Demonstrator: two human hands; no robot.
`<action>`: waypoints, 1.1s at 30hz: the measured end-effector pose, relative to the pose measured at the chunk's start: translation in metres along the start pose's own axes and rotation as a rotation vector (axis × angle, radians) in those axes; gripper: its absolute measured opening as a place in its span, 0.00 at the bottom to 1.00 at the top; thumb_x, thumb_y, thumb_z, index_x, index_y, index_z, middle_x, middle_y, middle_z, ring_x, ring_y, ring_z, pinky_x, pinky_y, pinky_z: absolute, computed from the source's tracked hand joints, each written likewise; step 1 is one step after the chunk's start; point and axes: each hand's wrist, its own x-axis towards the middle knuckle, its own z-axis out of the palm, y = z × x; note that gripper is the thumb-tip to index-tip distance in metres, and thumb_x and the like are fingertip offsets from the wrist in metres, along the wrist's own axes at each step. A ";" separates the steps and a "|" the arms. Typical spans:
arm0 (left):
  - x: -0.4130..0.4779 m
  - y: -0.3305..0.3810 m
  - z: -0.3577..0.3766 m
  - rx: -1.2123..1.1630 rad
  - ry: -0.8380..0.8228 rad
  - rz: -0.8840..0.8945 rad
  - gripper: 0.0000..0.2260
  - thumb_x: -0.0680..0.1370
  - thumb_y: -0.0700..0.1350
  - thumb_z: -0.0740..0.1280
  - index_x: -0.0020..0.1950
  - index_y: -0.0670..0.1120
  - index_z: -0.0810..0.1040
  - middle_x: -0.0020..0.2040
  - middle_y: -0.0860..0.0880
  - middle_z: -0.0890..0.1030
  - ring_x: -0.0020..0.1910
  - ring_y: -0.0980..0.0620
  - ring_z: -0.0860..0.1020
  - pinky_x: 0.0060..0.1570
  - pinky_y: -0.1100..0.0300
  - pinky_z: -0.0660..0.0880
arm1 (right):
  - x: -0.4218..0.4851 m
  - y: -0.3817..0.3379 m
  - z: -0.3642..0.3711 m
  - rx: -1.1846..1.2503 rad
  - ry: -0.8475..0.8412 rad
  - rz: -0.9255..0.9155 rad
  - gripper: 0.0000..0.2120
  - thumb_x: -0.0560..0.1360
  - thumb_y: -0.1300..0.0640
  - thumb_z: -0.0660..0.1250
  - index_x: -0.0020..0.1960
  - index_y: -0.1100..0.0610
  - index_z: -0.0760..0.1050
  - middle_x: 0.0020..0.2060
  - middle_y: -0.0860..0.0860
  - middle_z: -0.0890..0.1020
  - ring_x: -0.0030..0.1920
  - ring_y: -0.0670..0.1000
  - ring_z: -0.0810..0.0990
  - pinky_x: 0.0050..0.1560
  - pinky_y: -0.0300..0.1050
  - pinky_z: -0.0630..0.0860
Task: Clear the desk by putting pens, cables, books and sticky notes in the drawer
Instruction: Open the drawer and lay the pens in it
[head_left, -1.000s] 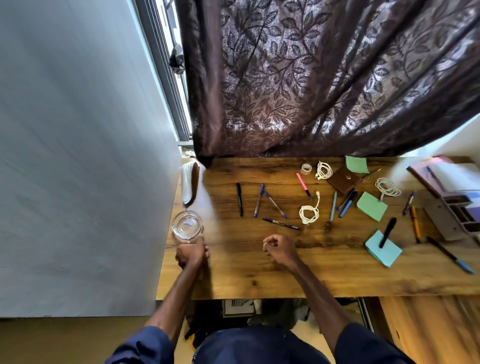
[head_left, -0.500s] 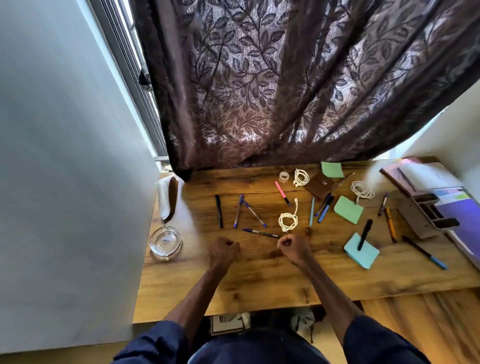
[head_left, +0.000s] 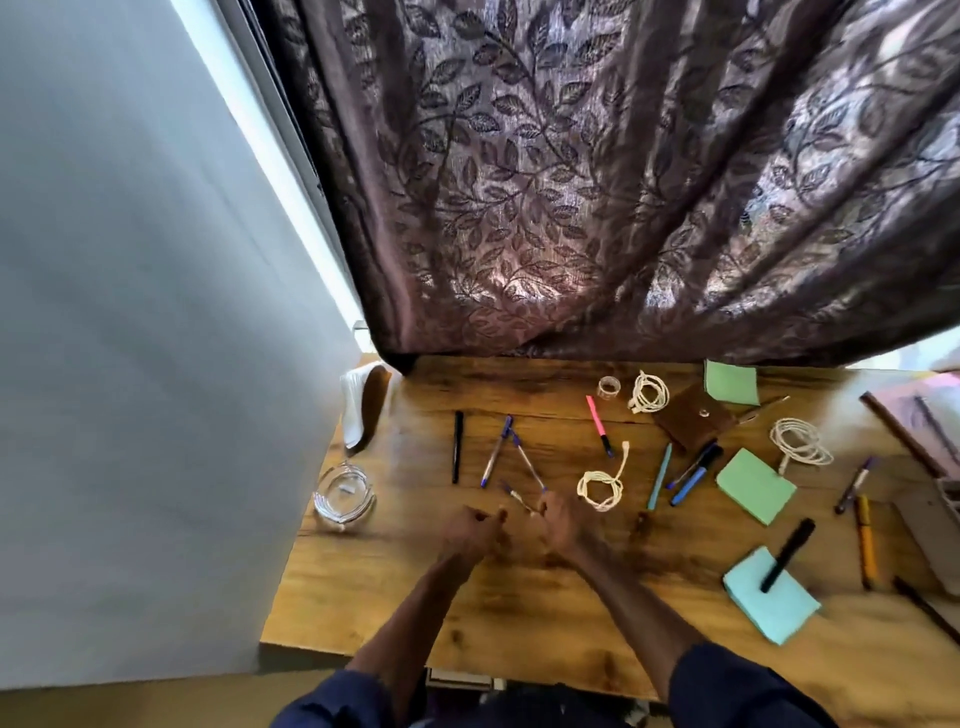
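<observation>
Both fists sit close together on the wooden desk (head_left: 519, 613). My right hand (head_left: 561, 525) is closed over one end of a dark blue pen (head_left: 514, 494), which sticks out to the upper left. My left hand (head_left: 470, 530) is a fist with nothing in it. Beyond them lie a black pen (head_left: 457, 452), two crossed blue pens (head_left: 497, 451), a pink highlighter (head_left: 599, 422) and a white cable coil (head_left: 600, 488). To the right are a green sticky pad (head_left: 756, 486) and a pale blue pad (head_left: 771, 597) with a black marker (head_left: 787, 553) on it. No drawer shows.
A glass dish (head_left: 343, 500) stands by the left desk edge next to the wall. Two more cable coils (head_left: 648, 392) (head_left: 800, 441), a brown wallet (head_left: 693, 421), a tape roll (head_left: 609, 387) and books (head_left: 904, 436) lie at the back and right. A dark curtain (head_left: 597, 182) hangs over the far edge.
My left hand moved right from beside the glass dish to next to my right hand. My right hand moved forward onto the dark blue pen, which now lies at a steeper angle.
</observation>
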 end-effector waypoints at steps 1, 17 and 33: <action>0.001 0.005 0.006 -0.088 -0.015 -0.018 0.15 0.80 0.52 0.69 0.39 0.43 0.82 0.33 0.49 0.83 0.23 0.56 0.76 0.24 0.65 0.71 | 0.001 0.001 -0.002 0.071 0.012 -0.012 0.12 0.77 0.46 0.67 0.54 0.52 0.82 0.51 0.51 0.85 0.53 0.53 0.84 0.47 0.42 0.75; 0.009 0.021 0.013 -0.126 0.196 0.036 0.13 0.82 0.48 0.66 0.40 0.46 0.85 0.40 0.46 0.87 0.30 0.53 0.80 0.33 0.56 0.81 | 0.067 0.005 -0.017 -0.070 -0.023 -0.092 0.18 0.80 0.44 0.63 0.61 0.57 0.74 0.59 0.56 0.80 0.61 0.57 0.77 0.61 0.50 0.71; -0.027 0.029 0.109 0.190 -0.237 0.288 0.12 0.78 0.52 0.67 0.35 0.55 0.81 0.39 0.48 0.84 0.35 0.53 0.81 0.40 0.56 0.77 | -0.084 0.102 -0.027 0.574 0.371 0.233 0.06 0.72 0.55 0.76 0.43 0.57 0.83 0.37 0.50 0.85 0.38 0.45 0.79 0.39 0.37 0.68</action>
